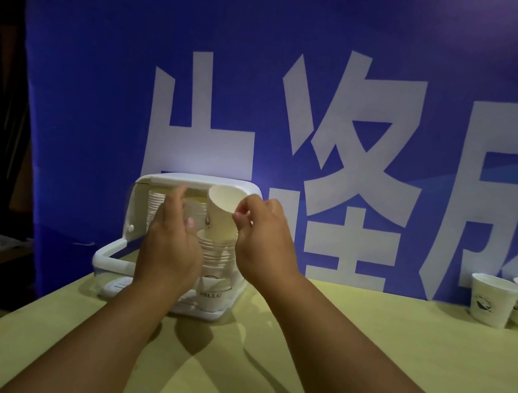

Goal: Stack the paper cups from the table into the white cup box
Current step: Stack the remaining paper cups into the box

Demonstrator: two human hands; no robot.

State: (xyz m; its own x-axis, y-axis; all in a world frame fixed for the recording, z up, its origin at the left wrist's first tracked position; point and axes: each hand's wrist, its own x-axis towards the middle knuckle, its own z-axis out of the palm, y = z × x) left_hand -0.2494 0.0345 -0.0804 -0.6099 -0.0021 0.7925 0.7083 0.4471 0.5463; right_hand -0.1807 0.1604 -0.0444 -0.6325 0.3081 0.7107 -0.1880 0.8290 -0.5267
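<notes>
The white cup box (139, 201) stands at the back left of the table with its front open, and stacks of paper cups (217, 250) show inside. My right hand (262, 239) pinches a single white paper cup (221, 209) by its side, tilted with the mouth up and to the left, above a stack in the box. My left hand (171, 237) hovers in front of the box's left stacks, fingers loosely extended, holding nothing I can see. Two more paper cups (493, 300) stand upright at the table's far right.
The table (330, 352) carries a yellow-green cloth. A blue banner (327, 106) with large white characters hangs right behind it. The box's white handle frame (107, 254) sticks out to the left, near the table's left edge. Dark clutter lies beyond.
</notes>
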